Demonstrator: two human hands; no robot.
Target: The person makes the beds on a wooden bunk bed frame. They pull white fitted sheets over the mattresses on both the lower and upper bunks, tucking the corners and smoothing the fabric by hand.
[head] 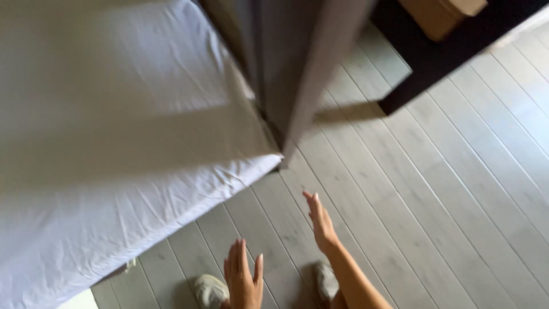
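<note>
**White bed sheet and two empty hands above a plank floor**

The white bed sheet (114, 189) is covering a mattress at the left, its wrinkled corner hanging near a grey upright panel (291, 68). The left hand (243, 280) is hovering low, palm open, fingers together and pointing up. The right hand (321, 223) is reaching forward, forearm extended, fingers straight and open, gripping nothing. Both are hanging over pale floorboards (434, 194), above light-coloured shoes (210, 290).

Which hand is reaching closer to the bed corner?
The right hand, stretched farther forward over the grey plank floor; the left hand hangs back.
</note>
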